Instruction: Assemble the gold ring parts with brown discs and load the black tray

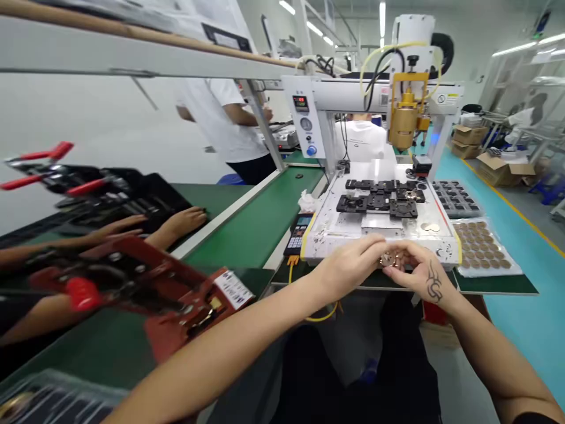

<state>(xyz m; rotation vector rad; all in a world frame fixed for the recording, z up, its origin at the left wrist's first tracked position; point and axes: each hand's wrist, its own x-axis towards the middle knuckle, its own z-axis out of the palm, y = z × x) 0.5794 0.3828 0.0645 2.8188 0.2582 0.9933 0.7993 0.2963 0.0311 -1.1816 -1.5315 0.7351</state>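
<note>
Open cardboard box [503,172] beside a yellow line [547,239] on turquoise floor [516,247]; at left, a person [241,138] in white.

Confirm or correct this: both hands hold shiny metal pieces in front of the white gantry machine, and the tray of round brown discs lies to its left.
Wrong side: the head view shows the tray of round brown discs right of the white gantry machine. The left hand and right hand do hold shiny metal pieces in front of it.

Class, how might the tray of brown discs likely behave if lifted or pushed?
The tray would probably flex, as its pale rim looks thin. Lying flat and low, it seems unlikely to tip. Its many separate discs might slide if tilted.
</note>
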